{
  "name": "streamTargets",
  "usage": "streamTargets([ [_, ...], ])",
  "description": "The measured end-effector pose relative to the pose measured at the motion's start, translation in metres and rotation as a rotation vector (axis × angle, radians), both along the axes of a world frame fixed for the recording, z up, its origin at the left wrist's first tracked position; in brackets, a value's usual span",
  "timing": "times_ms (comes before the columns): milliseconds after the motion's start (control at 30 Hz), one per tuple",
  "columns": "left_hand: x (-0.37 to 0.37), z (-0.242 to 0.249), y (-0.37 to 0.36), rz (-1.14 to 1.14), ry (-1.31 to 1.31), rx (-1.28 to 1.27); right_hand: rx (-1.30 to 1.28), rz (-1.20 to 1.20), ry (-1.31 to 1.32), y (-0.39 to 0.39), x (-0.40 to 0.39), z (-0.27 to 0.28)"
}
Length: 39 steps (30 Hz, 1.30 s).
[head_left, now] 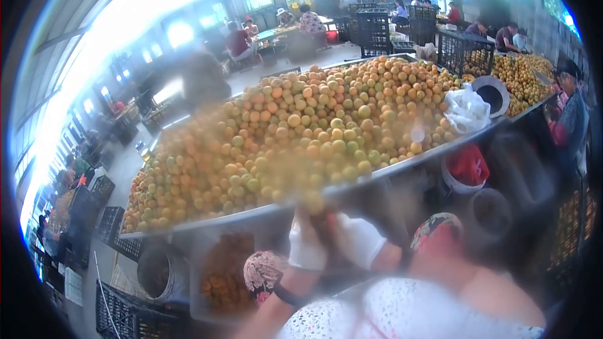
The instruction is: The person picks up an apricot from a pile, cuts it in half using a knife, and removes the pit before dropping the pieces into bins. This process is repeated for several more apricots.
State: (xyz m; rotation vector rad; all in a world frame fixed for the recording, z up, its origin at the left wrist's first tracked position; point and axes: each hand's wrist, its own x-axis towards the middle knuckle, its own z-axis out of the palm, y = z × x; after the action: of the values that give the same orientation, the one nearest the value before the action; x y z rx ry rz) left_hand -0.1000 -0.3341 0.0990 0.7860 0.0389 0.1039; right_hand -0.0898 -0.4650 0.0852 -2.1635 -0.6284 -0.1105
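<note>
Both my hands wear white gloves and meet just below the front edge of a long metal table [402, 164]. My left hand [306, 246] and my right hand [363, 240] are pressed close together around something small and dark that motion blur hides. A blurred orange fruit [313, 203] sits right above them at the table's rim. Floral sleeve covers [262, 272] are on my forearms. The table carries a big heap of orange and green citrus fruit [295, 132].
A white plastic bag [466, 110] and a round basin [494, 93] lie on the heap at right. Under the table stand a bin of fruit [223, 276], a bucket [157, 273] and a red-lined pail [468, 166]. Black crates [461, 50] stand behind. A person [568, 116] works at right.
</note>
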Motion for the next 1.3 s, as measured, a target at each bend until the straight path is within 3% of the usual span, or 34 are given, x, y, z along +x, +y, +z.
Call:
streamTargets([
  [200,-0.004,0.012,0.006,0.122,-0.082,0.170,-0.101,-0.017,-0.122,0.005,0.002,-0.010],
  [267,0.003,0.007,0.008,0.133,-0.025,0.011,-0.118,-0.017,-0.344,0.010,0.005,-0.019],
  [333,0.005,-0.006,0.012,0.161,-0.112,-0.005,-0.019,-0.013,-0.314,0.007,-0.007,0.000],
  [367,-0.002,0.004,0.010,0.196,-0.174,0.054,0.089,-0.019,-0.291,0.005,-0.013,0.018],
  [400,-0.010,0.013,0.005,0.223,-0.226,0.115,0.001,-0.011,-0.327,0.002,-0.019,0.033],
  [433,-0.017,0.025,-0.003,0.379,-0.422,0.635,0.111,0.028,-0.247,0.001,-0.024,0.040],
  [467,-0.018,0.021,-0.001,0.361,-0.394,0.630,0.103,0.018,-0.217,0.003,-0.024,0.036],
  [567,-0.021,0.016,0.019,-0.216,-0.174,-0.225,-0.021,0.019,-0.208,0.009,-0.027,0.037],
  [600,-0.024,0.019,0.020,-0.220,-0.170,-0.226,-0.021,0.014,-0.204,0.010,-0.028,0.038],
  [667,-0.029,0.027,0.019,-0.035,-0.056,0.080,0.073,0.041,-0.202,0.011,-0.029,0.041],
  [700,-0.028,0.027,0.023,-0.039,-0.051,0.080,0.073,0.036,-0.197,0.010,-0.031,0.043],
  [767,-0.027,0.029,0.031,0.248,-0.415,0.873,0.156,0.077,-0.200,0.010,-0.033,0.047],
  [933,-0.024,0.023,0.034,0.140,-0.189,0.596,0.087,0.073,-0.139,0.016,-0.023,0.027],
  [1000,-0.022,0.017,0.032,0.038,-0.050,0.369,0.028,0.039,-0.157,0.018,-0.021,0.022],
  [1100,-0.017,0.009,0.033,0.049,-0.073,0.325,-0.024,0.008,-0.101,0.022,-0.016,0.012],
  [1167,-0.013,0.006,0.034,0.058,-0.137,0.274,0.357,0.129,0.029,0.029,-0.009,-0.004],
  [1233,-0.016,0.006,0.034,0.147,-0.183,0.496,0.303,0.113,0.002,0.027,-0.012,0.000],
  [1300,-0.011,0.000,0.039,0.110,-0.169,0.438,0.248,0.102,-0.032,0.028,-0.015,0.015],
])
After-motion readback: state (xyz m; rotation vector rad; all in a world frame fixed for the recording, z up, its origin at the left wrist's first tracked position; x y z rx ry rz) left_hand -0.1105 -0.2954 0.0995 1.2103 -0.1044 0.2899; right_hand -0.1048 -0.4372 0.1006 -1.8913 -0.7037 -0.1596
